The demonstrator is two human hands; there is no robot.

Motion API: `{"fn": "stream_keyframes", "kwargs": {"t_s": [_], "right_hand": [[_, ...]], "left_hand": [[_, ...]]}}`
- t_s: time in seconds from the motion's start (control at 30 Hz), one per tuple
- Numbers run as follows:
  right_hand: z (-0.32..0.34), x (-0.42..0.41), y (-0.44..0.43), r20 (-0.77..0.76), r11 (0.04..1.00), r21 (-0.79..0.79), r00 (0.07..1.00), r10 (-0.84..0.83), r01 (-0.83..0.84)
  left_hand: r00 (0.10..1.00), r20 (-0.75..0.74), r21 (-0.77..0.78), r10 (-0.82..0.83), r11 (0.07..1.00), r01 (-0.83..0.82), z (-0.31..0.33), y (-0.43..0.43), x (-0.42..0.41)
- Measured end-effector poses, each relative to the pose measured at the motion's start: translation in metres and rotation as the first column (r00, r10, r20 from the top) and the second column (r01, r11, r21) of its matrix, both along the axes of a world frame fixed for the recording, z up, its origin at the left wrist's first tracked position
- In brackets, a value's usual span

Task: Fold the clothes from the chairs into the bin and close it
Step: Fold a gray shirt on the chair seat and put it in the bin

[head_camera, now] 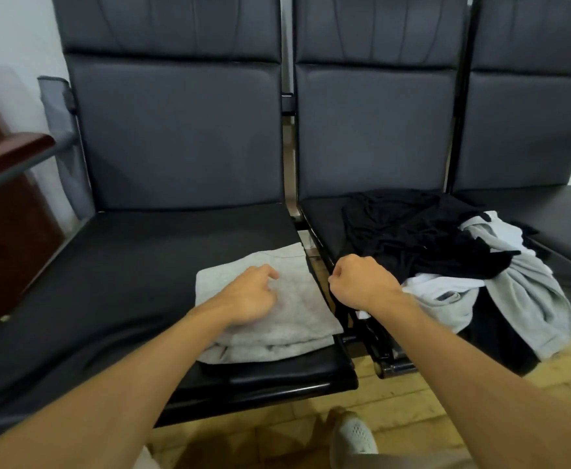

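Folded light-grey knit garment (297,316) lies under the relaxed left hand (250,297); smooth creases outward before lifting. Right hand (361,282) is curled, and I cannot tell whether it holds anything.

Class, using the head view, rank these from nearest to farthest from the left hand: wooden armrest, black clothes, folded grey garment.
1. folded grey garment, directly under the left hand.
2. black clothes, on the middle seat, to the right.
3. wooden armrest, far left.
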State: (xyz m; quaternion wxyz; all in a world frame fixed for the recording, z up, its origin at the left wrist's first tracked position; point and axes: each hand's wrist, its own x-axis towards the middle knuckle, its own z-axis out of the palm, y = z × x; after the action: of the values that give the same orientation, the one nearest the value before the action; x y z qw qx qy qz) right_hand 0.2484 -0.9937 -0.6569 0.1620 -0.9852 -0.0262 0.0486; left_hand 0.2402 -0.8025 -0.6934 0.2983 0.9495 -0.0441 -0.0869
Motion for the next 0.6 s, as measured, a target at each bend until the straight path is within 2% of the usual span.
{"fn": "stream_keyframes", "kwargs": {"t_s": [0.07,0.13,0.23,0.33,0.4,0.47,0.53,0.6], "right_hand": [[0.002,-0.002,0.009,-0.005,1.000,0.009,1.000,-0.010,0.010],[0.003,-0.005,0.020,0.004,1.000,0.015,1.000,-0.012,0.012],[0.002,-0.003,0.033,0.029,0.999,0.004,0.999,0.044,-0.044],[0.003,-0.004,0.041,-0.035,0.953,0.109,0.957,0.287,-0.282],[0.006,-0.013,0.043,-0.182,0.879,0.175,0.863,0.471,-0.443],[0.006,-0.021,0.043,-0.301,0.837,0.093,0.787,0.539,-0.539],[0.001,-0.024,0.044,-0.276,0.824,-0.005,0.793,0.544,-0.567],[-0.003,-0.026,0.045,-0.151,0.826,-0.033,0.820,0.552,-0.562]], "left_hand": [[0.995,-0.044,0.163,-0.092,0.982,0.098,-0.006,0.018,-0.011],[0.987,-0.108,0.249,-0.117,0.958,0.141,-0.009,0.035,-0.024],[0.982,-0.133,0.209,-0.135,0.965,0.161,-0.005,0.062,-0.041],[0.970,-0.146,0.116,-0.194,0.971,0.211,0.003,0.083,-0.062],[0.973,-0.053,0.150,-0.222,0.962,0.228,0.005,0.091,-0.070],[0.966,0.093,0.212,-0.243,0.952,0.219,0.007,0.091,-0.073],[0.946,0.218,0.241,-0.241,0.952,0.187,0.009,0.087,-0.073],[0.932,0.296,0.241,-0.209,0.961,0.139,0.011,0.082,-0.073]]}}
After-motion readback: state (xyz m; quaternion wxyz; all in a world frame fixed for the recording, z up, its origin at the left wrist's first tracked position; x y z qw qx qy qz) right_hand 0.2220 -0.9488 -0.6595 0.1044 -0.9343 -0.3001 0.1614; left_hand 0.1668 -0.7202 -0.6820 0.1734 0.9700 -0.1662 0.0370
